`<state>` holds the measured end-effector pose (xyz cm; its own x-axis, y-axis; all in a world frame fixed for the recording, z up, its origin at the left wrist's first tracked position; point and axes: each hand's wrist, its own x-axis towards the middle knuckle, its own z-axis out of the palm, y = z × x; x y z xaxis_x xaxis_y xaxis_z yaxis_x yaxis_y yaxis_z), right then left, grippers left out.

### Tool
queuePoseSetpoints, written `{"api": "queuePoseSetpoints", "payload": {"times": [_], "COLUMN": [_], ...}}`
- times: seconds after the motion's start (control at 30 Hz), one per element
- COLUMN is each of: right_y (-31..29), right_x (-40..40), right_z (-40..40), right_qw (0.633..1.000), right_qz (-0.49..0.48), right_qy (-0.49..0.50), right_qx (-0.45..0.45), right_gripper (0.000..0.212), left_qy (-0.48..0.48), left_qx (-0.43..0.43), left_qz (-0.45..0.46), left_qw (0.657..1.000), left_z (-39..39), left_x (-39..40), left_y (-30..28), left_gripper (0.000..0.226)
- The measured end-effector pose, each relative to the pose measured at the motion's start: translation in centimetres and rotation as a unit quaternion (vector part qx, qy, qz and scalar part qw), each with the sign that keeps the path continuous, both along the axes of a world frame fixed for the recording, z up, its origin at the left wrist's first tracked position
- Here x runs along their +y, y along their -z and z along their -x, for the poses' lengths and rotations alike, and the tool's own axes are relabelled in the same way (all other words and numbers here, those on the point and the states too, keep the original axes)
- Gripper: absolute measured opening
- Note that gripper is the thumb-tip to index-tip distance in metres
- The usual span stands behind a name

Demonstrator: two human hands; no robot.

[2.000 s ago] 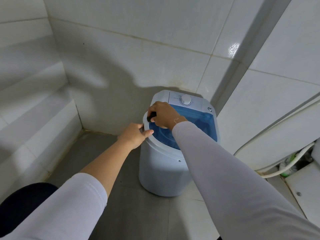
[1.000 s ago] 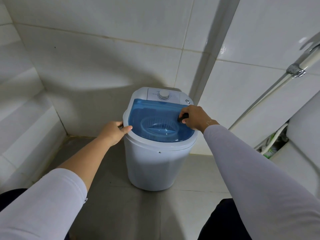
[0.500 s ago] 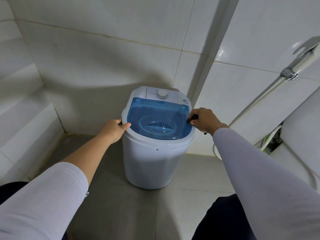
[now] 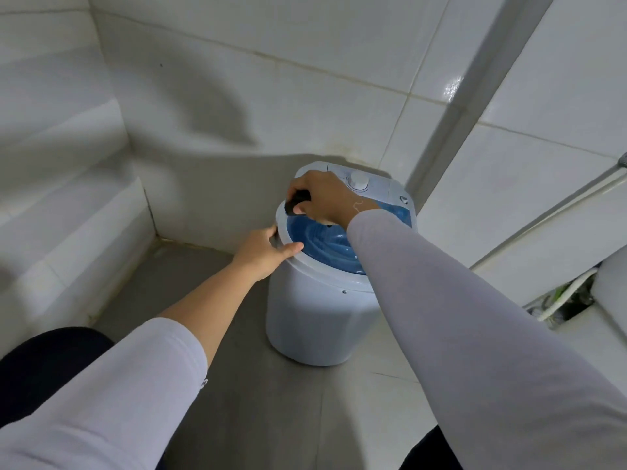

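A small white mini washing machine [image 4: 315, 323] stands on the grey floor by the tiled wall. Its lid [image 4: 325, 242] is translucent blue, and a white dial [image 4: 359, 180] sits on the panel behind it. My right hand [image 4: 325, 198] reaches across the lid and grips a small black object [image 4: 297, 201] at the machine's far left rim. What the black thing is cannot be made out. My left hand [image 4: 264, 252] holds the left edge of the rim, thumb lying on top.
White tiled walls close in at the back and left, with a low tiled step [image 4: 68, 239] on the left. A white pipe [image 4: 559, 205] runs along the right wall above a white fixture [image 4: 610, 300] and hose. My dark-clothed knees are at the bottom.
My right hand has carried the black object from the machine's right rim across the lid to the left rim. My left hand stays on the left edge. The view has swung left.
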<state>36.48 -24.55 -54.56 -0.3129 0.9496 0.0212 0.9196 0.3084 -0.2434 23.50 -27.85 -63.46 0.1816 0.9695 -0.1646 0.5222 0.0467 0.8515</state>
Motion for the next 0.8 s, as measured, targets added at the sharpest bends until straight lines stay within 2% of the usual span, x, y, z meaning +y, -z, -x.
{"api": "queuePoseSetpoints", "payload": {"times": [0.17,0.33,0.8], "right_y": [2.0,2.5,2.1], "right_x": [0.3,0.2,-1.3], "right_z": [1.7,1.0,-3.6], "right_qw": [0.998,0.996,0.994], "right_qz": [0.025,0.010,0.016], "right_qy": [-0.030,-0.036,0.014], "right_qx": [-0.050,-0.081,-0.107], "right_gripper": [0.023,0.024,0.024], "left_qy": [-0.014,-0.012,-0.011], "left_qx": [0.027,0.022,-0.002], "left_qz": [-0.002,-0.012,-0.009], "left_qw": [1.000,1.000,1.000], "left_z": [-0.1,0.0,-0.1], "left_x": [0.2,0.1,-0.3], "left_y": [0.5,0.5,-0.2], "left_gripper": [0.061,0.062,0.060]}}
